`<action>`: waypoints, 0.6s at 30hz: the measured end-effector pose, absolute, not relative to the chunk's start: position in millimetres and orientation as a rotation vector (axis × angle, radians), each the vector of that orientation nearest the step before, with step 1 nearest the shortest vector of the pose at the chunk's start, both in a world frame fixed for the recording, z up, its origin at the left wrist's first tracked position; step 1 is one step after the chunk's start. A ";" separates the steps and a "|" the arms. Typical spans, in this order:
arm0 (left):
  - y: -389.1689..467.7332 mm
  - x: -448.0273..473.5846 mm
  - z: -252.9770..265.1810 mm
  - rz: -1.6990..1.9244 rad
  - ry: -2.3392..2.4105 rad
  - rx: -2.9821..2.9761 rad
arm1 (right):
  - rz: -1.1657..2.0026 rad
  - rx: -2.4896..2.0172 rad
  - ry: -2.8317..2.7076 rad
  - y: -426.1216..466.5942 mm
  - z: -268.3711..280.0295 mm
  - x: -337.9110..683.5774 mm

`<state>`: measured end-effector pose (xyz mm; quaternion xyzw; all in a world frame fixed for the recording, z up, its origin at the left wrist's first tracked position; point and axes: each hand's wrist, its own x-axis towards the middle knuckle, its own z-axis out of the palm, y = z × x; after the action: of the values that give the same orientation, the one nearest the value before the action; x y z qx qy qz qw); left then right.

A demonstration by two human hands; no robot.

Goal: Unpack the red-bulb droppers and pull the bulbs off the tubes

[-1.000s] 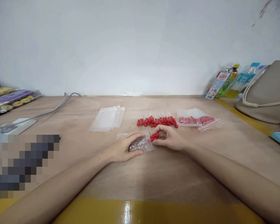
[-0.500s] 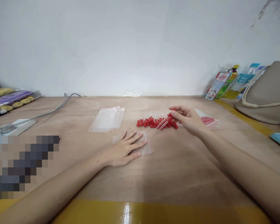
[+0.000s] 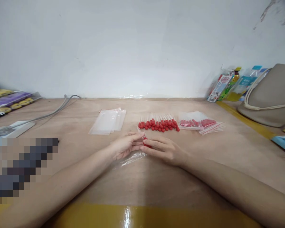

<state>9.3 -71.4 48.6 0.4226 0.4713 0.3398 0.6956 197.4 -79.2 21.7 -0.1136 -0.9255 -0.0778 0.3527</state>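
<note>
My left hand (image 3: 124, 147) pinches a clear zip bag (image 3: 134, 158) near its mouth, just above the tabletop. Fingers of my right hand (image 3: 167, 150) are closed on red-bulbed droppers (image 3: 146, 143) at that mouth; how many, and how far inside they reach, is hidden. Behind the hands lies a row of loose droppers (image 3: 158, 125), red bulbs toward me and clear stems toward the wall. To their right are zip bags with red-bulbed droppers inside (image 3: 192, 123). Flat bags (image 3: 108, 122) overlap in a stack at left.
A power strip (image 3: 16, 129) with a grey cable (image 3: 49, 114) lies at left, near yellow and purple packs (image 3: 11, 99). Drink cartons and bottles (image 3: 235, 84) lean by the wall at right, beside a beige bag (image 3: 270, 95). Yellow tape (image 3: 97, 215) covers the front edge.
My right hand has brought the droppers left and down from the pile to the bag. My left hand, flat on the bag before, now grips and lifts its mouth.
</note>
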 end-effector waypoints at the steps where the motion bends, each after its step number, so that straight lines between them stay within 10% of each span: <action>1: -69.2 10.5 49.3 0.767 1.067 0.918 | -0.227 -0.285 -2.401 -78.3 20.2 197.0; 18: 65.3 39.0 66.5 0.642 1.542 1.328 | 0.072 -0.572 -2.368 -74.6 5.2 193.5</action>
<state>39.0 65.3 66.5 0.5449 0.6328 0.2635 0.4829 193.5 -74.6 5.2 -0.2203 -0.9120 0.0277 0.3450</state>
